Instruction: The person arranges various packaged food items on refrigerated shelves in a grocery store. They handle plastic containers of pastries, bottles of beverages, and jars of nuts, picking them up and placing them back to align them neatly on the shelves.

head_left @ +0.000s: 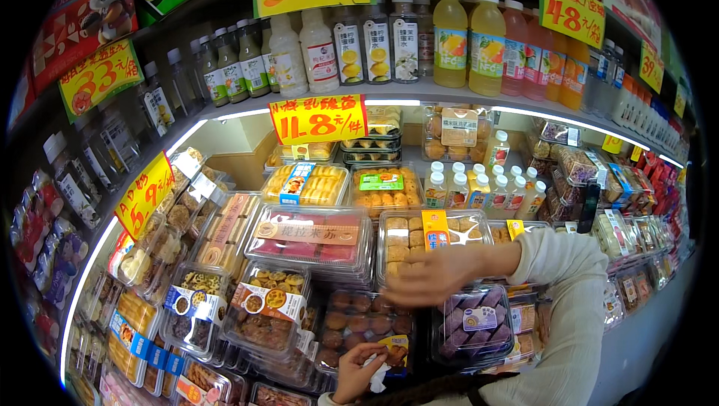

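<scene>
My right hand [429,277], in a light sleeve, is blurred and stretched out over the front edge of a clear box of small round cakes [401,234]; whether it touches the box cannot be told. Low in the view, my left hand [359,369] holds a crumpled white tissue [377,375], its fingers near the corner of a box of dark round cakes [359,316]. Right of that box lies a tray of purple rolls [477,322]. A stack of boxed red cakes [309,237] stands left of my right hand.
Stacked boxes of cookies [269,305] fill the left. Small white-capped bottles [480,184] stand behind. Above runs a lit shelf edge [393,102] with drink bottles [449,41] and hanging yellow price signs [317,119]. More packed pastries [615,237] lie at the right.
</scene>
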Demonstrator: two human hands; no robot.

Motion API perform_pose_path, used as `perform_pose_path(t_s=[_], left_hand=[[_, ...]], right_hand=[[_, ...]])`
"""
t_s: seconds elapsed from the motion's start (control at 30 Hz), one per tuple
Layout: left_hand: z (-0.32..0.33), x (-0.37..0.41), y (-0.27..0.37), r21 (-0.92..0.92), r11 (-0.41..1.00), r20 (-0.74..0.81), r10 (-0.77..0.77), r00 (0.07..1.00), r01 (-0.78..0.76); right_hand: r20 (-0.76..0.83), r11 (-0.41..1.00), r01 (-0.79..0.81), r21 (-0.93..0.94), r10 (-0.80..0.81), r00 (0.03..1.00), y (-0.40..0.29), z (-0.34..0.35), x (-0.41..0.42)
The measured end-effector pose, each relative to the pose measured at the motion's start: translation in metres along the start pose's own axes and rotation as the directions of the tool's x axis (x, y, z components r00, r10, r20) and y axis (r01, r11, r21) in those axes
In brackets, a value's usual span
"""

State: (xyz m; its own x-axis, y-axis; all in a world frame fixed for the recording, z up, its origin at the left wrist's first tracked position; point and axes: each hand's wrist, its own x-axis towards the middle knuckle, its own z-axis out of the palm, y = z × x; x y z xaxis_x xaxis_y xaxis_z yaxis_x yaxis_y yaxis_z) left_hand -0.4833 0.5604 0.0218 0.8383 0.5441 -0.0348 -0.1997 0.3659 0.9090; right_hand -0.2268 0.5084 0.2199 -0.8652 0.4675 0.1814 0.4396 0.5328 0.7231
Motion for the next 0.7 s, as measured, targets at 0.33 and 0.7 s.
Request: perform_pose_path(t_s=[0.33,0.7], left_hand=[[0.034,-0.002,0.014,0.000,0.999,0.120,-0.052,0.991,0.052],[0.037,-0.016,0.003,-0.110,0.988,0.197,-0.083,0.977,0.106]], right_hand=[[-0.068,0.888,-0.063,0.455,0.106,0.992,-0.112,-0.002,-0.005],[0.018,0.744,-0.211,0.634,0.259,0.966,-0.126,-0.021,-0.009]])
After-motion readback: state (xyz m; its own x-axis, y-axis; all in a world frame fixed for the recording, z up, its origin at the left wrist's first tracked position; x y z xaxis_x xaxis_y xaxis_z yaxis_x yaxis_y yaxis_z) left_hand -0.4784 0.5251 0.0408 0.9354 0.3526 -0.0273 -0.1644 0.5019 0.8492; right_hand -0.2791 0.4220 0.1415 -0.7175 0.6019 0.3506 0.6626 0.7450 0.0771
